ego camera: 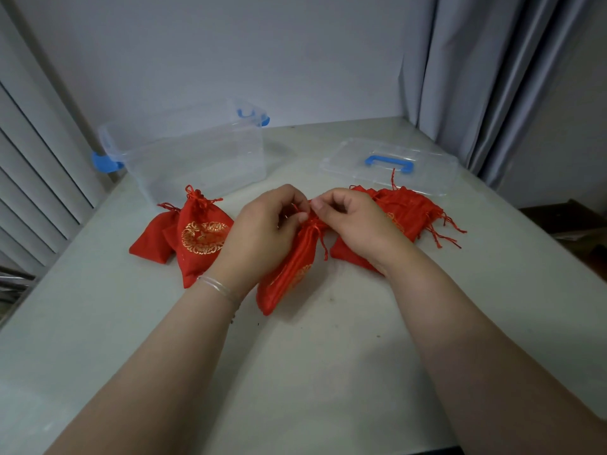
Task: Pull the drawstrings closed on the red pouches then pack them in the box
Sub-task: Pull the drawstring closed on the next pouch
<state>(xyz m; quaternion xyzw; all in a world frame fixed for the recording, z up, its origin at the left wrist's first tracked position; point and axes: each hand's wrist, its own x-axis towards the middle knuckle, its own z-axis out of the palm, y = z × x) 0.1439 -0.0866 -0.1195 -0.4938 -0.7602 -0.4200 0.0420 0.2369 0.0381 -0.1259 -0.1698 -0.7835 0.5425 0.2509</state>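
**A:** Pale table [328, 372] against a grey wall, curtain [476, 77] at upper right of frame. Clear box [197, 152] sits open at upper left, nothing visible inside. Its lid [391, 165] with the blue handle lies apart at upper right.

**B:** Hands?

**A:** Both at frame centre on one red pouch [289, 274], which lies on the table between them. Left hand [262, 231] has fingers curled around the neck. Right hand [351, 218] pinches at the drawstring [323, 247], thumb and forefinger together right at the mouth. One loose cord end hangs down beside the neck.

**B:** Rest of the batch?

**A:** Cinched pouches [193, 234] left of centre, mouths gathered. Flat pile of pouches [404, 215] right of centre, partly behind the right hand, cords trailing out. Those look undone; can't tell how many.

**B:** Failure modes?

**A:** My guess: pulling one cord only bunches the neck unevenly and leaves a gap. The cord is thin, so a pinch could slip. Trailing cords in the right pile could snag and drag a neighbour along. Nothing is packed yet.
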